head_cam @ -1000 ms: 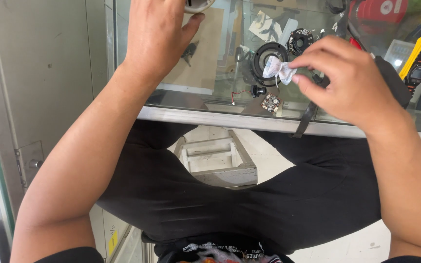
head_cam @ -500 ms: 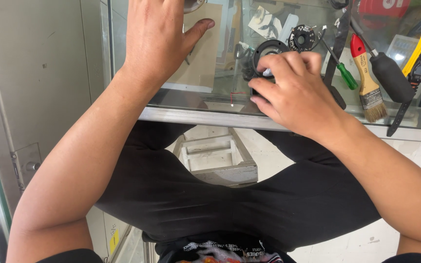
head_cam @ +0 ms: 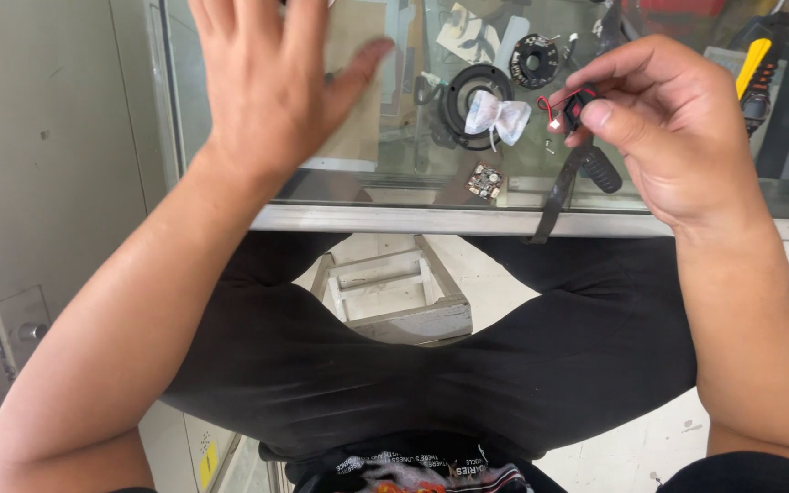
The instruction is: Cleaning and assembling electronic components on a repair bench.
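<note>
Glass counter [head_cam: 394, 178] | left hand [head_cam: 271, 87] spread flat | right hand [head_cam: 678, 128] pinching small black part [head_cam: 578, 105]

A small repair workshop: a glass tabletop [head_cam: 394, 187] strewn with a speaker ring [head_cam: 468, 91], circuit board [head_cam: 484, 180], round coil part [head_cam: 534, 59] and yellow-handled tool [head_cam: 752, 66].
</note>
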